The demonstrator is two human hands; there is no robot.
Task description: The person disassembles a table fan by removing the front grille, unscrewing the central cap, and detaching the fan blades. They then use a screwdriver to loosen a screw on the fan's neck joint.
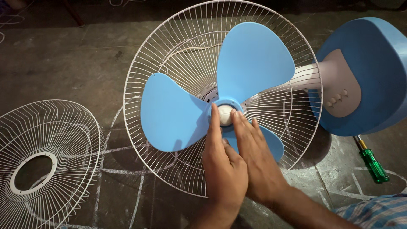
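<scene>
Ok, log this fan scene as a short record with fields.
left hand: left hand with fingertips on the white hub cap
right hand: right hand beside it, fingers at the same cap
fan: blue three-blade fan blade seated in the rear wire guard
base: blue fan base tipped on its side
loose guard: front wire guard lying apart on the floor
tool: green-handled screwdriver on the floor by the base

A table fan lies on its back on the dark floor (pixel 63 55). Left hand (pixel 224 169) and right hand (pixel 254 157) meet at the white hub cap (pixel 225 114), fingertips touching it, over the blue three-blade propeller (pixel 250 63) inside the rear wire guard (pixel 169 51). The blue base (pixel 373 63) lies right. A detached front guard (pixel 55 140) lies left. A green-handled screwdriver (pixel 373 163) rests beside the base.
</scene>
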